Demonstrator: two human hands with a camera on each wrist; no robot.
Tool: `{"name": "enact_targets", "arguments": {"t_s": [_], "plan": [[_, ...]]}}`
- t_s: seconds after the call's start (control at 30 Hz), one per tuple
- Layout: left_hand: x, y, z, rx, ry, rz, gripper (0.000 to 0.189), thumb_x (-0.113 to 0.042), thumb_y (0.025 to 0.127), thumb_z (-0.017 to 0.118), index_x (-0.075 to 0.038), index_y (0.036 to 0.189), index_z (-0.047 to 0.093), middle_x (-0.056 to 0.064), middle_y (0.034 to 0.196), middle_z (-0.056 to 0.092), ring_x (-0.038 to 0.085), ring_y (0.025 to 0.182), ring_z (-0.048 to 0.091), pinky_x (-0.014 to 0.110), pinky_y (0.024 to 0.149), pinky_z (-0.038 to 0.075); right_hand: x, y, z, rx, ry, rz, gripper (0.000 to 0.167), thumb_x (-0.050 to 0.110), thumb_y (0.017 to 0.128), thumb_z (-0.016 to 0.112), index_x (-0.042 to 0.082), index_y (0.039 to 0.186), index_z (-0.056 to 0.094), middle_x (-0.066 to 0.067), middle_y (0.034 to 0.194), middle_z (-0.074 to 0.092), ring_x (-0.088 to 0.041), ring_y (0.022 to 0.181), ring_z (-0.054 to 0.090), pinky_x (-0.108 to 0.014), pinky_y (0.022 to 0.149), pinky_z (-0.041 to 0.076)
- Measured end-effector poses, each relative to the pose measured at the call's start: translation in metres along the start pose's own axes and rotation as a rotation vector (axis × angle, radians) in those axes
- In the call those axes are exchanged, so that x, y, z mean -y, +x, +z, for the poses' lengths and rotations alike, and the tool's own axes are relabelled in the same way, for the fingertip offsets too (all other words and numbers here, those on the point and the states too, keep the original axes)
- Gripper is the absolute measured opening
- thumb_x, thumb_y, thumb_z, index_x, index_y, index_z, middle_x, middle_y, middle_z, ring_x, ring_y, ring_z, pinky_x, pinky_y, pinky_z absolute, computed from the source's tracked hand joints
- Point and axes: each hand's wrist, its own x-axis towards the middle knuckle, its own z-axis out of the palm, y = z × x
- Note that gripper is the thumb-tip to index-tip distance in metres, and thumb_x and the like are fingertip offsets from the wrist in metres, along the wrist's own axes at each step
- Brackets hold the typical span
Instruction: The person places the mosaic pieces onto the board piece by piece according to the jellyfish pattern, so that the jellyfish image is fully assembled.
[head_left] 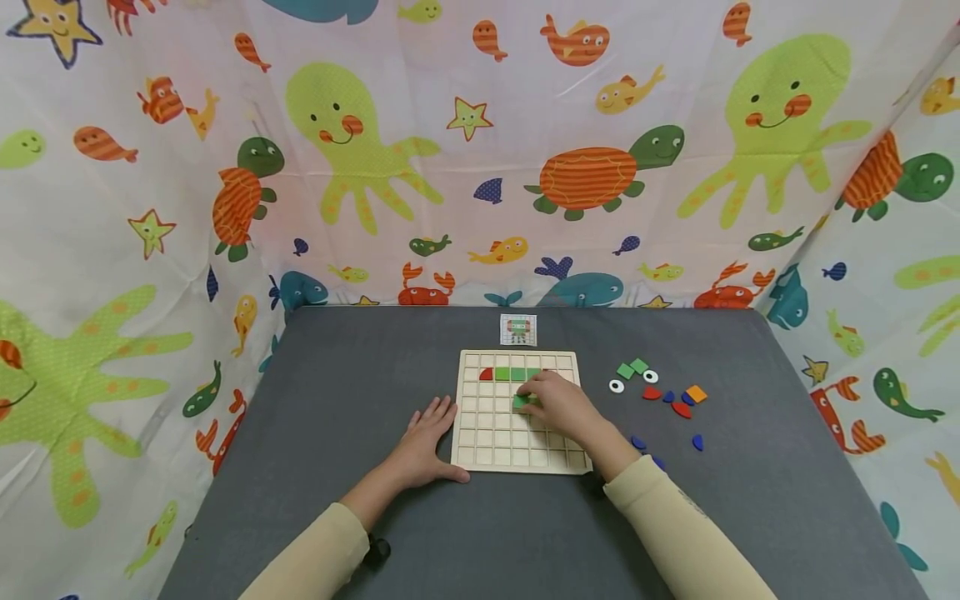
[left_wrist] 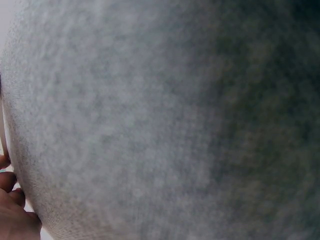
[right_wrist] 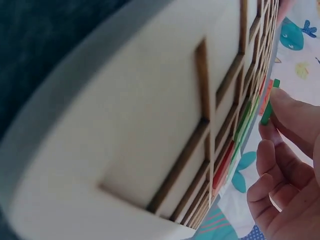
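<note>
A wooden grid board (head_left: 487, 433) lies on the grey table, with a row of red and green tiles (head_left: 510, 374) set in its upper part. My right hand (head_left: 558, 404) is over the board's middle and pinches a green square tile (right_wrist: 270, 102) between thumb and fingertip, above the board in the right wrist view. At the board's left edge rests my left hand (head_left: 426, 446), fingers spread, thumb by the lower left corner. Only part of the left hand (left_wrist: 15, 210) shows in the left wrist view.
A small picture card (head_left: 518, 330) lies behind the board. To the right are loose pieces: green squares (head_left: 632, 367), white rings (head_left: 616, 386), red pieces (head_left: 652, 392), several blue pieces (head_left: 698, 442) and an orange square (head_left: 697, 393). A sea-animal curtain (head_left: 465, 192) surrounds the table.
</note>
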Motion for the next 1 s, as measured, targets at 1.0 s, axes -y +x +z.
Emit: {"name": "enact_targets", "arguments": {"t_s": [1.0], "plan": [[-0.001, -0.001, -0.001, -0.001, -0.004, 0.008, 0.125, -0.056, 0.067, 0.090, -0.011, 0.162, 0.021, 0.007, 0.170, 0.012, 0.027, 0.158, 0.005, 0.057, 0.125, 0.006, -0.032, -0.004, -0.024, -0.006, 0.027, 0.064, 0.028, 0.018, 0.092, 0.075, 0.009, 0.119, 0.074, -0.009, 0.114, 0.069, -0.026, 0.098, 0.066, -0.045, 0.083, 0.057]]}}
